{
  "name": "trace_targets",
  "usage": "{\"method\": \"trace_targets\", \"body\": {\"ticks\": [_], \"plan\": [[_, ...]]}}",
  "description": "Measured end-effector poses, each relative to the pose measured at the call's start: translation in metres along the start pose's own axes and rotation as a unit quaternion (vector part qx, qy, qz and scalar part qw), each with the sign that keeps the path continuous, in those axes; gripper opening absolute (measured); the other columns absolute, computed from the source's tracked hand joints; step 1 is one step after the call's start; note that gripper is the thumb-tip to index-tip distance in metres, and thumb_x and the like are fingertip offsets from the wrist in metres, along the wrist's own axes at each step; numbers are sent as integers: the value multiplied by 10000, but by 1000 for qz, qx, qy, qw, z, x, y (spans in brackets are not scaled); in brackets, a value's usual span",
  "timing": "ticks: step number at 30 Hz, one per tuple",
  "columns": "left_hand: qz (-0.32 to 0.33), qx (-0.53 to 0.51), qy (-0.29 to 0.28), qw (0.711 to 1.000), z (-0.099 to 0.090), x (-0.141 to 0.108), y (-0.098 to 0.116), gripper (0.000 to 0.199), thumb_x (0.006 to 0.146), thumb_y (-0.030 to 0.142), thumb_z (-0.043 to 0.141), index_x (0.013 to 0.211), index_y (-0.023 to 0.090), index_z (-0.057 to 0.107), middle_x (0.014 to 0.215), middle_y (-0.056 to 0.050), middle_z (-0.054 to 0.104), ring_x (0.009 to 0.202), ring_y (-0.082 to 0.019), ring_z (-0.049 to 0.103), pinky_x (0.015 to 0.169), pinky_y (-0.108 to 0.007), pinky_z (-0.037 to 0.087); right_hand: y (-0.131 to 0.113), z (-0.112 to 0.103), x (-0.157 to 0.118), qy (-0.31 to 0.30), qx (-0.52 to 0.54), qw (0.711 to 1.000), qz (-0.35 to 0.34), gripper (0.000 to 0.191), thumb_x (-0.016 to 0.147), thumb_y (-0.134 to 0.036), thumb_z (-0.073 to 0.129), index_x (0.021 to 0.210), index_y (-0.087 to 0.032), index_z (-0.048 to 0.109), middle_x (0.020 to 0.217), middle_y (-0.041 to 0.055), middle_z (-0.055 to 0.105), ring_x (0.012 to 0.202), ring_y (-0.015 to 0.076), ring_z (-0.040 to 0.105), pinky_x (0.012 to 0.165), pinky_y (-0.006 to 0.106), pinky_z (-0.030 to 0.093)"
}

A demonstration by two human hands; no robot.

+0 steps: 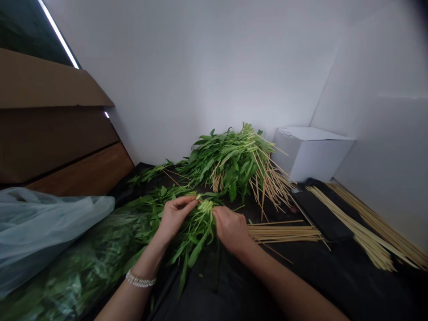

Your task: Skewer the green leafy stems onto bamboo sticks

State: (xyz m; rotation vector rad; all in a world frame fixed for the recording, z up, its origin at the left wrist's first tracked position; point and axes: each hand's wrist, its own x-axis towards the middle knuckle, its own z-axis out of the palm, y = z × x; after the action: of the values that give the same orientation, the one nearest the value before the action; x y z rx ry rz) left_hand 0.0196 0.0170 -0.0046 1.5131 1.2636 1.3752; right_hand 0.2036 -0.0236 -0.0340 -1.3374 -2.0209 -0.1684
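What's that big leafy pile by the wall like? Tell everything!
The leafy pile is a loose heap of long, narrow green leaves, with pale green stalks bunched at the top. Thin tan sticks fan out on its right; a few poke out lower left. It rests on black sheeting, before the white wall.

Head-worn view, forward and down
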Motion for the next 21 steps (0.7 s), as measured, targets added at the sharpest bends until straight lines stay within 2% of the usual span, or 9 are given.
{"method": "trace_targets", "body": {"ticks": [3, 8, 13, 21], "plan": [[19, 27, 9, 999, 2, -1, 0, 353, 633, 420, 800, 869, 158, 779, 899, -110, 774, 847, -266, 710, 868, -393, 526, 1, 1, 0, -2, -2, 1000, 0, 269, 980, -208, 358, 888, -194, 611, 804, 25, 671, 695, 157, 627, 577, 265, 345], [37, 56, -1, 998, -3, 1, 3, 364, 740, 479, 694, 913, 171, 781, 948, -91, 771, 929, -281, 696, 898, -395, 507, 2, 1, 1, 3, 4, 1000, -3, 281, 988, -221, 345, 908, -195, 612, 819, 27, 673, 705, 156, 628, 584, 265, 347], [11, 43, -11, 999, -6, 4, -1, 346, 677, 467, 752, 856, 174, 789, 913, -85, 776, 907, -292, 701, 893, -409, 511, 2, 2, 1, -1, 0, 1000, -2, 267, 983, -215, 356, 908, -199, 612, 806, 21, 670, 694, 158, 625, 580, 268, 339], [-3, 42, -39, 998, -4, 3, -6, 335, 671, 460, 761, 845, 175, 790, 897, -91, 776, 872, -281, 700, 871, -399, 514, 2, 4, -1, -2, -6, 1000, -3, 251, 974, -198, 373, 895, -203, 611, 791, 14, 665, 674, 146, 620, 574, 261, 335]]}}
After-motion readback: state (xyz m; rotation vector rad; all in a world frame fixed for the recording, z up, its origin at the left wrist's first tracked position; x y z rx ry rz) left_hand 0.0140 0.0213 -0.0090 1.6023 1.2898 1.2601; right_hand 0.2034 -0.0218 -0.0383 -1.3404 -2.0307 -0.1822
